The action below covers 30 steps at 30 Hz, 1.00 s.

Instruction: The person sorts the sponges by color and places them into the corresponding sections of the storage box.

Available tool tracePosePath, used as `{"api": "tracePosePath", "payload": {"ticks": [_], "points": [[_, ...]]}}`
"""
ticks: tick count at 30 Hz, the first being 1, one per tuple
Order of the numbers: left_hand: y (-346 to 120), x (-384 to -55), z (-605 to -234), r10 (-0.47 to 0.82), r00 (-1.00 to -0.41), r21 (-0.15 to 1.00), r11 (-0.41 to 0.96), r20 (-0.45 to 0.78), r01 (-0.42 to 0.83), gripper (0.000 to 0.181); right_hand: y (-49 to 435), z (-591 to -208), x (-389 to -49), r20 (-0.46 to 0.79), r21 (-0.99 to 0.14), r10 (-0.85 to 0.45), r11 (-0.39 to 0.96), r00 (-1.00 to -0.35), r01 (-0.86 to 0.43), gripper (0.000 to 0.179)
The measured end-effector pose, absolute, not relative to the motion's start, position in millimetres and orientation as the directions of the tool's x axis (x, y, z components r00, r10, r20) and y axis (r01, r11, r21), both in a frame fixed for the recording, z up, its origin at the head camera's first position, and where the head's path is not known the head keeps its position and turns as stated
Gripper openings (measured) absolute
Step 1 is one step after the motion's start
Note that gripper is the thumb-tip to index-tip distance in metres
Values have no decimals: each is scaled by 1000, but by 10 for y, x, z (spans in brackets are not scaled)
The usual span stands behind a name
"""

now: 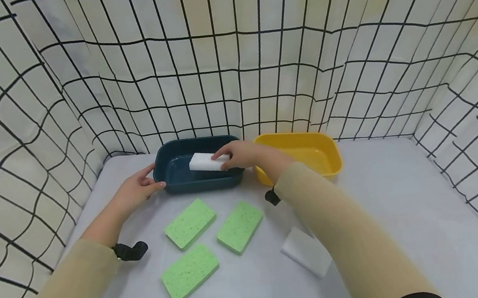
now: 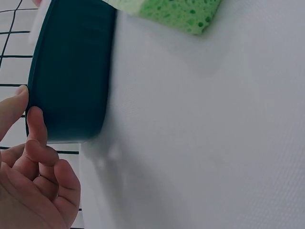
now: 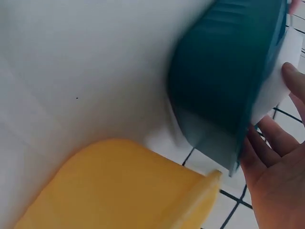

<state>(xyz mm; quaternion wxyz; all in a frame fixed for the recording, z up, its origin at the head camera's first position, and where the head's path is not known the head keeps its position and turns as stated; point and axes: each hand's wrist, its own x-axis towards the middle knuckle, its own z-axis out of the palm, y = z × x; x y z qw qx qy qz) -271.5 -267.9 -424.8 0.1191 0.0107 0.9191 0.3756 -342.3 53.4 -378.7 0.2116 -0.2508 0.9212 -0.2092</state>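
My right hand (image 1: 241, 153) grips a white sponge block (image 1: 202, 162), thumb on one side and fingers on the other. The block is held over the inside of a dark teal plastic basin (image 1: 203, 185), and its right end is covered by my fingers. In the right wrist view the white block (image 3: 279, 71) shows just past the basin's rim. At the basin's left end, my left hand (image 1: 135, 189) pinches the rim. The left wrist view shows the thumb on the rim of the teal basin (image 2: 71, 71) and a finger against its outer wall.
A yellow basin (image 1: 322, 153) stands right of the teal one, partly behind my right forearm. Green sponges lie in front: one (image 1: 190, 223), another (image 1: 239, 227) and a third (image 1: 190, 273). A flat white sponge (image 1: 306, 251) lies beside my right sleeve. Black wire mesh (image 1: 236, 70) encloses the table.
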Motion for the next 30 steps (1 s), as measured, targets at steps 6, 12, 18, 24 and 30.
{"api": "tracePosePath", "payload": {"ticks": [6,12,18,24,30], "points": [[-2670,-2710,-4237,98,-971,701,708,-218,-86,85,375,-3849,-3467,-317,-390,-546,821,-776,-418,36],[-2667,-2716,-4251,86,-973,705,703,-213,-92,83,264,-3905,-3506,-348,-343,-552,827,-758,-446,35],[-2674,-2718,-4258,83,-973,712,695,-215,-98,84,194,-3954,-3551,-343,-295,-577,816,-742,-498,38],[-2652,-2717,-4245,96,-972,707,702,-215,-87,83,217,-3911,-3567,-321,-294,-571,818,-755,-494,40],[-2654,-2707,-4226,89,-970,705,702,-226,-99,83,230,-3866,-3564,-325,-319,-563,822,-760,-472,43]]}}
